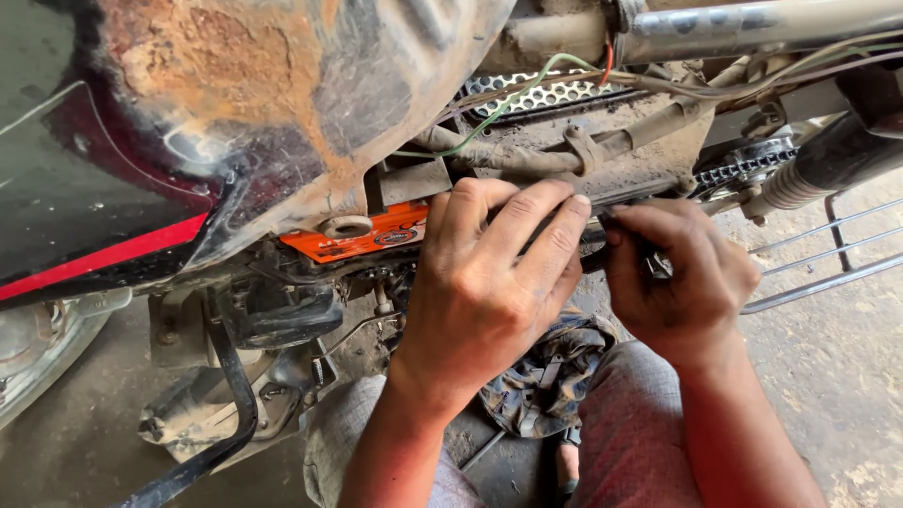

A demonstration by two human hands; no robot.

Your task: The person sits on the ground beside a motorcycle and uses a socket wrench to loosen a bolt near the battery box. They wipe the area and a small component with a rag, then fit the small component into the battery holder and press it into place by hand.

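My left hand (489,282) lies flat against the underside of the motorcycle frame (602,155), fingers (527,221) spread and pressed over a dark part I cannot fully see; nothing is clenched in it, it braces rather than grips. My right hand (682,277) is closed around a small dark metal piece (658,266), thumb and forefinger pinching at its left end, just beside the left fingertips. What the piece is, tool or fitting, I cannot tell; most of it is hidden in the fist. It sits below the muddy frame, left of the drive chain (743,169) and the shock spring (800,183). An orange sticker (362,240) shows on the battery box, near the left wrist side. Loose green wire (499,108) hangs above the work. Judgement: keep the left hand firm as a stop so the part does not shift, turn or push with the right in short strokes, and keep knuckles off the chain. Mud makes slipping likely; wipe with the cloth (546,372) on my lap if the hold feels greasy.
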